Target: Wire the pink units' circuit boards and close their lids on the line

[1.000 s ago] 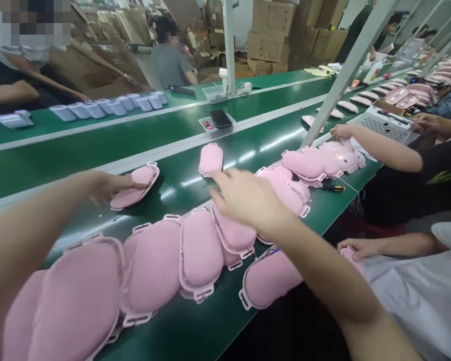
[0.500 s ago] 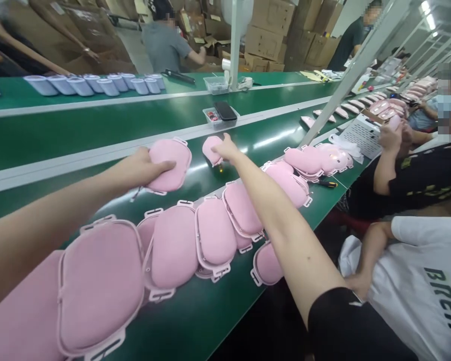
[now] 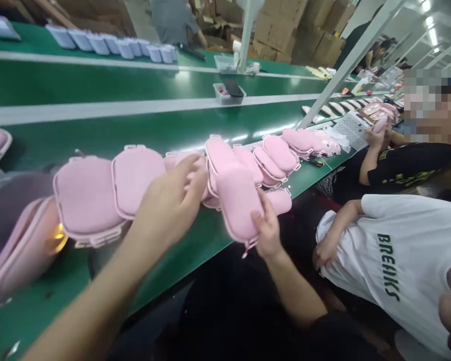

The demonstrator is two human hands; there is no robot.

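My right hand (image 3: 267,225) grips the lower right edge of a pink padded case (image 3: 238,203), thumb on its face; a small red and white tag hangs at its lower end. My left hand (image 3: 176,195) is over the row of cases, to the left of the held one. Its fingers are bent and blurred, and whether anything is between them is hidden. Left of that hand lie two more pink cases, one (image 3: 88,195) overlapping the other (image 3: 137,178). More pink cases (image 3: 280,153) continue the row to the right.
A green table (image 3: 135,80) carries lavender cups (image 3: 124,49), a clear box (image 3: 229,95) with a dark phone, and papers (image 3: 349,130). A slanted metal post (image 3: 334,82) rises behind the row. People sit at the right, one in a white shirt (image 3: 402,250).
The view has shifted left and down. Both hands have come back from the table's middle to the near row. The round case is gone from my left hand; my right hand now holds a larger case.
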